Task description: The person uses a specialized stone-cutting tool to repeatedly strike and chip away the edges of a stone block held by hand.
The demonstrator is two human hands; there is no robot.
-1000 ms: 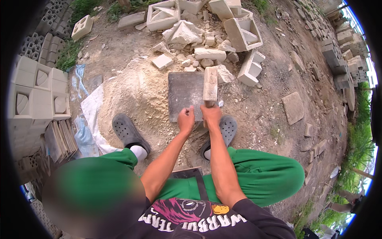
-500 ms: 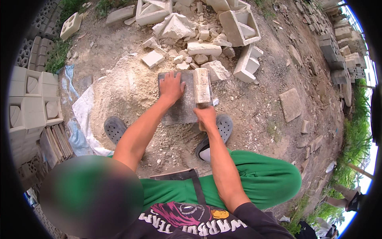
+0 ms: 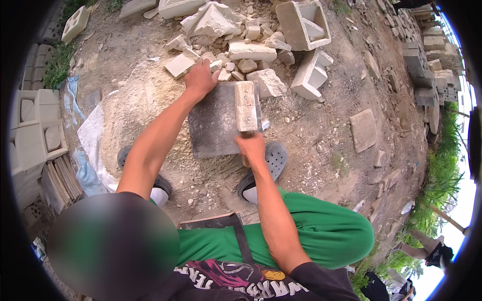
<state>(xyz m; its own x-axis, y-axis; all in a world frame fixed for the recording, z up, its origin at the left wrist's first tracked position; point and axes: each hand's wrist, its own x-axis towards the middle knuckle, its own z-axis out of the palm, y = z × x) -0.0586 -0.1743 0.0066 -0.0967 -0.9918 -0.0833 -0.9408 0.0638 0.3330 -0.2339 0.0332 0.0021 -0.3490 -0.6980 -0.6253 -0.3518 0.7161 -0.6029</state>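
Note:
A dark grey square slab lies flat on the dusty ground between my feet. On its right half rests a pale, dusty block-headed mallet, its head pointing away from me. My right hand is closed around the mallet's handle at the slab's near edge. My left hand reaches out to the slab's far left corner, palm down and fingers spread, touching the edge next to small broken pieces. A flat pale fragment lies just left of that hand.
A rubble heap with broken hollow concrete blocks lies beyond the slab. A mound of pale sand sits on plastic sheeting at left. Stacked hollow blocks stand far left and a flat stone lies right. My grey clogs flank the slab.
My left hand left the mallet's handle and stretched forward to the slab's far left corner. The right hand stays on the handle, with the mallet lying on the slab.

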